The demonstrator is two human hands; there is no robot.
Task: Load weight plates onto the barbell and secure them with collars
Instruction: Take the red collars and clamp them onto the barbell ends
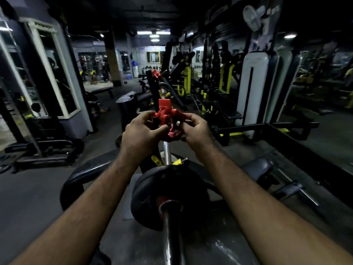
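Barbell (172, 236): a dark steel bar ran from the bottom edge of the view straight away from the person, its shaft turning bright (167, 153) past the loaded plate; every place below is given relative to this bar.
Weight plate (152, 190): a black disc sat on the barbell's near sleeve, seen almost edge-on, with a red part showing at its hub where the bar passed through.
Bench pads (89, 169): dark padded pieces lay to either side of the barbell, just beyond the plate, one left and one right.
White upright pad (254, 81): stood well off to the right of the barbell, among black and yellow machines.
Left hand (140, 133): held up above the barbell's bright shaft, beyond the plate, fingers curled round the left side of the collar.
Right hand (196, 131): level with the left hand above the bar, fingers and thumb pinching the collar's right side.
Collar (169, 119): a red clamp, held between both hands in the air above the barbell, not on the bar; its lever stood upright at the top and its ring hung open below.
Second red collar (155, 72): sat farther along the barbell's line, at its far end, small and blurred.
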